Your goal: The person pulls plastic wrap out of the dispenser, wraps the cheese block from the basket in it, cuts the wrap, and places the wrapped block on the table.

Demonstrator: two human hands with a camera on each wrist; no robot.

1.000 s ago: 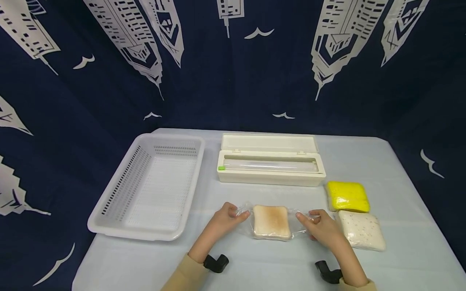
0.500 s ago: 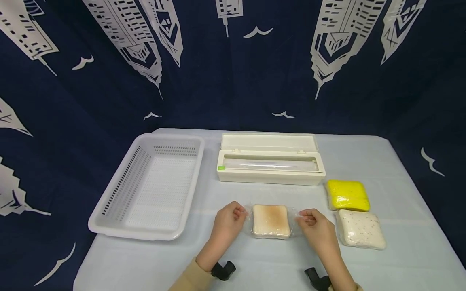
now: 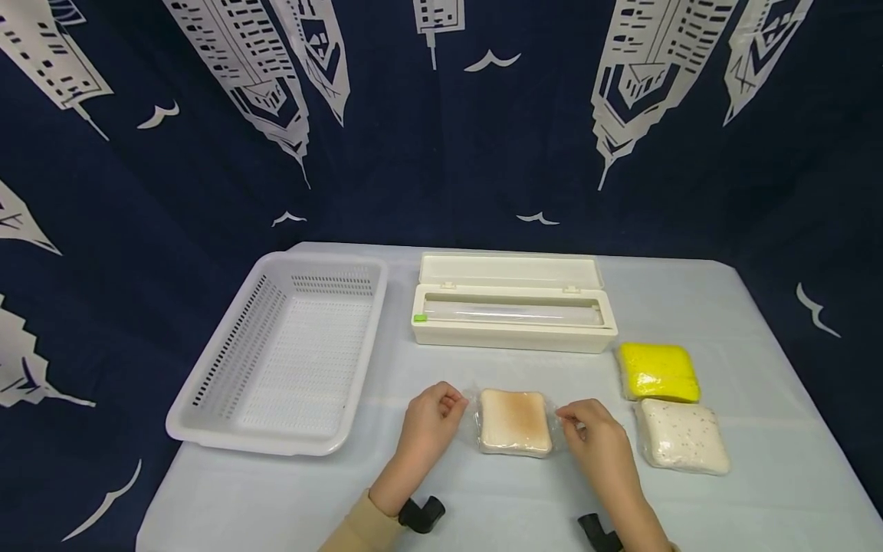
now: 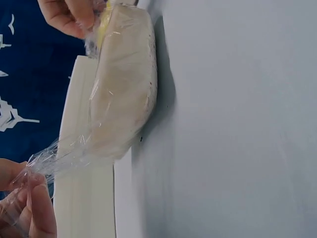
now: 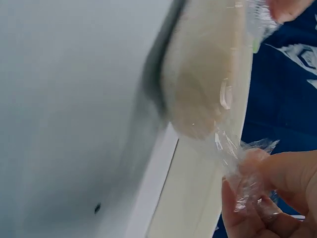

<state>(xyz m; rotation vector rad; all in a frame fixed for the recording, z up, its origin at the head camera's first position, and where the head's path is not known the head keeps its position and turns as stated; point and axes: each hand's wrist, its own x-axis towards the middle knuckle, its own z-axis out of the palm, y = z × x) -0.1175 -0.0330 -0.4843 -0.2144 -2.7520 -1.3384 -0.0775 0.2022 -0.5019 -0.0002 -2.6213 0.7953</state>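
A toast-topped slice of bread (image 3: 515,422) lies on the table in the head view, wrapped in clear plastic film. My left hand (image 3: 431,418) pinches the film at its left side, and my right hand (image 3: 595,437) pinches the film at its right side. In the left wrist view, gathered plastic film (image 4: 64,157) stretches from the bread to the left fingers (image 4: 42,208). From the right wrist, crumpled film (image 5: 247,183) bunches between thumb and fingers (image 5: 292,173) beside the bread (image 5: 203,79).
Behind the bread stands a cream film dispenser (image 3: 513,337) with its lid raised and a film roll inside. A white perforated basket (image 3: 345,360) sits at left. To the right lie a yellow wrapped slab (image 3: 658,372) and a speckled wrapped bread slice (image 3: 683,435).
Both hands have turned and curled in closer at the film ends beside the bread. The loose film at the sides is drawn in shorter. The bread stays in place.
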